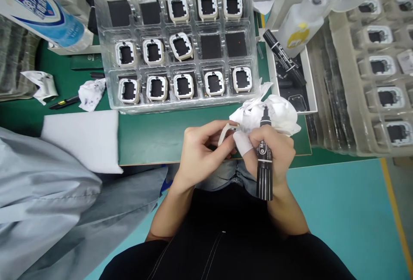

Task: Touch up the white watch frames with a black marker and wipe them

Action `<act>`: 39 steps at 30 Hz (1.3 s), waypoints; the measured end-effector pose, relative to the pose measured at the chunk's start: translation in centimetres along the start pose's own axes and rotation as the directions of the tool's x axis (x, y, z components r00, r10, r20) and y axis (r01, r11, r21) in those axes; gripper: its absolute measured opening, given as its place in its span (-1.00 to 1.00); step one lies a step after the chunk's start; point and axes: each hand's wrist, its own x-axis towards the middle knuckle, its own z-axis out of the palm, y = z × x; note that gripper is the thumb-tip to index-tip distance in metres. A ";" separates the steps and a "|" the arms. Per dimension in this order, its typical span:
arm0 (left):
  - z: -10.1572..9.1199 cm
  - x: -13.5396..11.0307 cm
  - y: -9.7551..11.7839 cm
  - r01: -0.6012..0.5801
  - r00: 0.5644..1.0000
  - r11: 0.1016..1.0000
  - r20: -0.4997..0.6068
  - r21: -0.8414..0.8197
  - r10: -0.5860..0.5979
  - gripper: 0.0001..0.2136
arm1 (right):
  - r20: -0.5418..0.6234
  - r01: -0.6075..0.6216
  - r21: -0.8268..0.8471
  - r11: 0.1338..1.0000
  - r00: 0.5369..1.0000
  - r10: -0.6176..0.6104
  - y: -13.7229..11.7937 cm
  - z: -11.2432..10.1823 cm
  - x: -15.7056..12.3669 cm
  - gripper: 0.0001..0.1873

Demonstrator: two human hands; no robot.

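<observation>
The left hand pinches a pale frame between thumb and fingers, near the front edge of the green surface, probably because so light a piece is best steadied close to the body. The right hand closes its fingers around a black marker, narrow end pointing away from the person; this grip seems to leave 1 finger, in a white cover, free to reach toward the frame, though contact cannot be told. A wad of tissue lies just beyond the 2 hands, apparently for easy reach. Behind, a clear tray carries 11 similar frames in separate pockets, presumably against scuffing. To its right, a 2nd marker lies aslant on a white box, likely for quick pickup.
</observation>
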 end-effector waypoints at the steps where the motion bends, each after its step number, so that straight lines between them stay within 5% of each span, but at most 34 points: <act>1: 0.0 0.0 0.0 -0.011 1.000 1.000 0.007 0.018 0.011 -0.83 | -0.011 -0.001 -0.007 1.000 1.000 0.001 0.0 0.0 0.0 -0.58; 14: -0.2 -0.3 -0.3 -0.081 0.996 0.991 0.034 0.110 0.078 -0.81 | -0.002 0.007 0.003 1.000 1.000 -0.007 0.2 0.2 -0.1 -0.60; 23: -0.1 0.0 0.0 -0.055 0.998 0.998 -0.015 -0.011 0.055 -0.81 | -0.025 0.070 0.009 0.997 0.997 -0.070 0.5 0.1 -0.5 -0.60; 32: 0.1 0.1 -0.2 -0.035 0.995 0.999 -0.098 -0.038 0.031 -0.77 | 0.194 0.185 0.112 0.976 0.960 -0.204 0.7 -0.7 -0.8 -0.65; 39: 0.2 0.0 -0.1 -0.005 0.995 0.999 -0.101 -0.042 0.000 -0.77 | 0.202 0.188 0.222 0.957 0.951 -0.234 0.8 -0.9 -0.7 -0.75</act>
